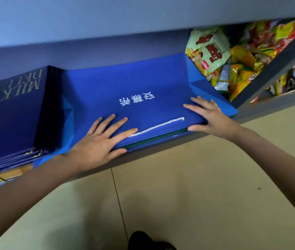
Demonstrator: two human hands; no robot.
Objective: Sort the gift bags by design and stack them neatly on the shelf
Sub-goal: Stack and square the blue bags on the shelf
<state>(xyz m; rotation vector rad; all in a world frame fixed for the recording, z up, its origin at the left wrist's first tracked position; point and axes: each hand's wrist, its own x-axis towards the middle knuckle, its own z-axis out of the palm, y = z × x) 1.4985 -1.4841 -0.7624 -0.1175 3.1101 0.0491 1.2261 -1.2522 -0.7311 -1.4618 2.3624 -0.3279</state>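
Blue bag stack (134, 98) lies long side-to-side on shelf (161, 150) | your left hand (98, 143) and right hand (211, 116) flat, fingers spread, on its near edge | push straight back

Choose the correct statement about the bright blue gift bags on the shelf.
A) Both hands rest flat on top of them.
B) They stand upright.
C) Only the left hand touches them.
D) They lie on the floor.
A: the left hand and right hand both lie with fingers spread on the bright blue gift bags, which lie flat on the shelf.

Matt blue paper bag (125, 91); twisted white cord handle (157, 126); glossy snack packets (233, 56)
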